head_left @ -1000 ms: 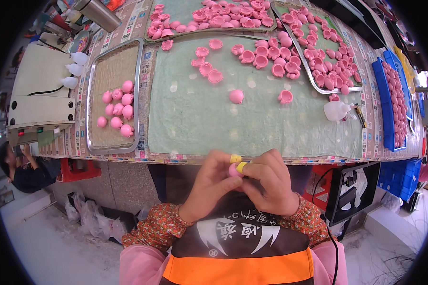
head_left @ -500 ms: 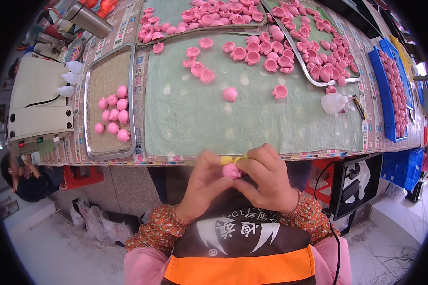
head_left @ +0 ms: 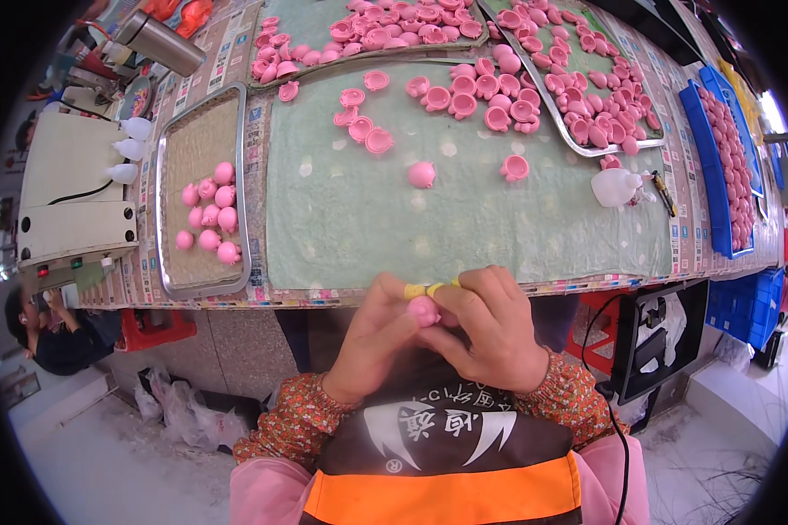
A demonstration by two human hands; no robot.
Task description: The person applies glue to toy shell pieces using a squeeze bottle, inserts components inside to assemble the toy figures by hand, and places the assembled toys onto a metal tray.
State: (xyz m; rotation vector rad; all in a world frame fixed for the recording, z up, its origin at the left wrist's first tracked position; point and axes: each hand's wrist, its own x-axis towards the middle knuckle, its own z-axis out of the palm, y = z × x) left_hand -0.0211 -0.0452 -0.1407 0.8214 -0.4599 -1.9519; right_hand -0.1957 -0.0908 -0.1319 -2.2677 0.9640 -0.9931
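I have the pink ball (head_left: 423,311) at the centre of the frame, just below the table edge, between the left hand (head_left: 368,337) and the right hand (head_left: 495,328). Seen from the left hand it lies to the right, and from the right hand to the left; it sits closer to the left hand's fingers. The left hand is narrowed on it, thumb at the lower left side and taped forefinger above. The right hand is bent in close from the other side, its taped finger near the top of the ball; how firmly its fingertips press I cannot tell, since they are partly covered. The ball looks round, so I can give it no long axis, only a small bump on its right side.

Above the hands, the green cloth (head_left: 464,236) fills the middle of the frame. On it I see another ball (head_left: 422,175) almost straight above the held one, with an open half shell (head_left: 515,168) to its right. A metal tray (head_left: 245,175) with a group of finished-looking balls (head_left: 227,220) stands at left, nearer the left hand, and a white bottle (head_left: 615,186) lies at right, nearer the right hand
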